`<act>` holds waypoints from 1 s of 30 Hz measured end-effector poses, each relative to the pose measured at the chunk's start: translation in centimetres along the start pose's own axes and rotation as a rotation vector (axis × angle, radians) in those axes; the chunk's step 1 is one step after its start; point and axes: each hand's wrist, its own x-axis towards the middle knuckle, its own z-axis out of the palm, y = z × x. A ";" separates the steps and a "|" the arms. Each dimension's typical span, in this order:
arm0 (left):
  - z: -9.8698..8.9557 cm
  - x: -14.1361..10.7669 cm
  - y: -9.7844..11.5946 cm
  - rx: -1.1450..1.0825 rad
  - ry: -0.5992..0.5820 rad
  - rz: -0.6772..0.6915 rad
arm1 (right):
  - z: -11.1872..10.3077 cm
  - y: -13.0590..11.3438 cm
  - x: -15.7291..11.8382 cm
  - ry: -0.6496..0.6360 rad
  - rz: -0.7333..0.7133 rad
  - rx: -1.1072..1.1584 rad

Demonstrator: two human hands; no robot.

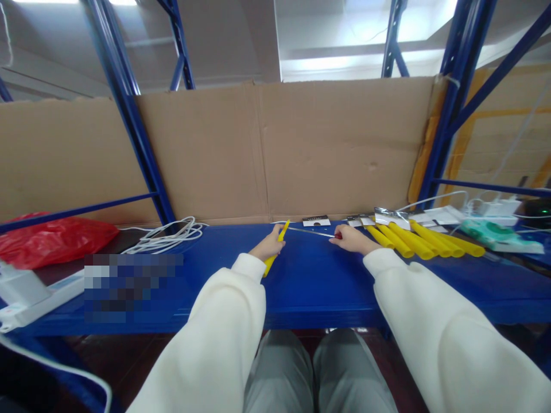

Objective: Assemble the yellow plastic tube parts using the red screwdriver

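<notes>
Near the middle of the blue table [318,287], my left hand [269,244] is closed around a slim yellow piece [270,264], which slants up to the right. My right hand [349,238] is wrapped round the dark red end [338,236] of a thin metal rod [314,232]. The rod reaches left from my right hand towards the top of the yellow piece; whether they touch I cannot tell. Beyond the hands lies a small black-and-white card [316,221]. Several yellow tubes [426,241] lie side by side to the right of my right hand.
A white cable bundle [176,235], a red plastic bag [55,238] and a white power strip [47,301] are at the left. Cardboard [301,155] stands behind the table. At the right are a green-and-white packet [495,234], white chargers [499,207] and blue rack posts [458,97].
</notes>
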 end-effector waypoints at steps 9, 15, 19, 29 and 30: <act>-0.1 -0.2 0.3 -0.004 -0.018 -0.032 | -0.1 0.2 -0.2 0.032 0.039 -0.002; -0.1 -0.1 0.2 0.001 -0.025 -0.037 | 0.1 0.7 0.0 -0.014 0.052 0.005; -0.1 -0.2 0.3 -0.007 -0.019 -0.029 | 0.7 1.2 0.3 -0.022 0.012 0.026; 0.6 -0.4 0.6 0.036 -0.081 0.103 | 1.8 0.9 0.7 -0.048 -0.128 0.142; 0.7 -0.3 0.7 0.044 -0.089 0.111 | 1.8 0.8 0.8 -0.060 -0.137 0.145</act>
